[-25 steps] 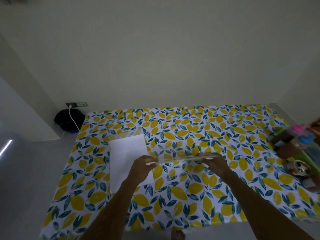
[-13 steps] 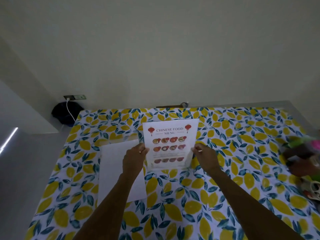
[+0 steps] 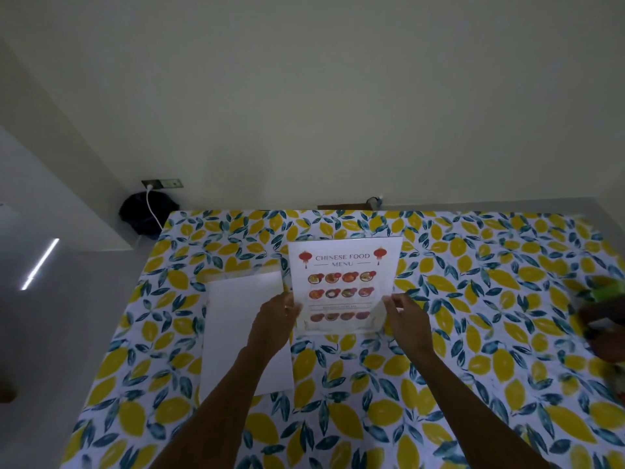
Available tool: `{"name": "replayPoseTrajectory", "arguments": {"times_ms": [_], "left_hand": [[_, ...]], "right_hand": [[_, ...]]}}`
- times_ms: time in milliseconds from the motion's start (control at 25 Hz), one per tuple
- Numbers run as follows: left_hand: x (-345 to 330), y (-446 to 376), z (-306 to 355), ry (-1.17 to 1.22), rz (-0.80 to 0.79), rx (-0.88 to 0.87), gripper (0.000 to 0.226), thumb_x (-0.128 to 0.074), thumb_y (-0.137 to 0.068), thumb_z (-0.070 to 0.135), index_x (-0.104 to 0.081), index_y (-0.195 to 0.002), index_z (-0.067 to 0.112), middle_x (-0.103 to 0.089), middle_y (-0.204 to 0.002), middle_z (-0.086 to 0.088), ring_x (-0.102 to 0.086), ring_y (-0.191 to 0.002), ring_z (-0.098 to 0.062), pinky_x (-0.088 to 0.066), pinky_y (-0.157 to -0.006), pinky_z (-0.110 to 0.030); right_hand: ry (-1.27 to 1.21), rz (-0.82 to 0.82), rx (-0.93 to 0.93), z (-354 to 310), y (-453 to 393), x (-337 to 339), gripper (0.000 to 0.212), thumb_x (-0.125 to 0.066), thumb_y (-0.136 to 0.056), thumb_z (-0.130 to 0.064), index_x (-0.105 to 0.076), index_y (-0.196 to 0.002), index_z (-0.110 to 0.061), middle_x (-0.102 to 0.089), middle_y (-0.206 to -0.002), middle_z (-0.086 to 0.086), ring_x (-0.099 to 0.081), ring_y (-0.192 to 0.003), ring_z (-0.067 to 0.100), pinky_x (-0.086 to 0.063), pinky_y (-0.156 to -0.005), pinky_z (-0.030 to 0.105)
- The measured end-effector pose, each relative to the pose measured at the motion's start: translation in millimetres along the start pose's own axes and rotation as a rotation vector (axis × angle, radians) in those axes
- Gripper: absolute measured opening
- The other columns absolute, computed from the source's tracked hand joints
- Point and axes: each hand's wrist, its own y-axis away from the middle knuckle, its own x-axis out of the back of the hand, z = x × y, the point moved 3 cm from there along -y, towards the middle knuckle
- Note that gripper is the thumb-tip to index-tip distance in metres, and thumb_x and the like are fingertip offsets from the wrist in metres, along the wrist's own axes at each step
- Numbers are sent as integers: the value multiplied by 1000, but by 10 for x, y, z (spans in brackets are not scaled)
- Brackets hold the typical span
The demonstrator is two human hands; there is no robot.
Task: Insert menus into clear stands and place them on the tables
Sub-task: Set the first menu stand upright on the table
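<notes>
The wall [image 3: 338,96] fills the upper half of the frame, pale and unmarked. Below it, the table [image 3: 473,299] spans the lower half, covered with a cloth printed in yellow lemons and dark green leaves. Two bare forearms enter from the bottom edge and converge toward the centre of the frame. A stack of blank white sheets [image 3: 233,319] lies flat on the cloth at centre left, partly covered by the left forearm. The menu [image 3: 345,282], headed "CHINESE FOOD MENU" with two red lanterns and rows of dish pictures, stands upright at the centre of the frame, facing the camera, inside the clear stand [image 3: 378,316], whose transparent edges show along the lower right of the sheet. The left hand [image 3: 275,319] holds the lower left edge of the menu, fingers closed narrowly on it. The right hand [image 3: 406,316] holds the lower right edge, fingers pinched on the stand. A dark round object [image 3: 142,211] sits on the floor at upper left, with a white cable [image 3: 152,208] running to a wall socket [image 3: 162,183]. Blurred coloured items [image 3: 605,309] lie at the right edge; they cannot be identified.
</notes>
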Motion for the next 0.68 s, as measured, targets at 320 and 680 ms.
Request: {"name": "replayPoseTrajectory", "arguments": {"times_ms": [320, 680], "left_hand": [[340, 299, -1125, -17, -65, 218, 41, -64, -87, 43, -55, -119, 19, -66, -113, -5, -63, -101, -22, -52, -90, -38], [926, 222, -2220, -44, -100, 256, 49, -60, -91, 37, -52, -126, 4, -61, -124, -17, -59, -112, -35, -48, -93, -41]], "right_hand": [[-12, -101, -355, -84, 756, -765, 37, -60, -85, -37, -48, -103, -7, -59, -88, 8, -60, -81, 29, -47, -69, 36], [165, -333, -90, -1166, 1118, -2045, 39, -57, -90, -32, -53, -120, -8, -63, -119, 11, -58, -112, 31, -49, -94, 42]]}}
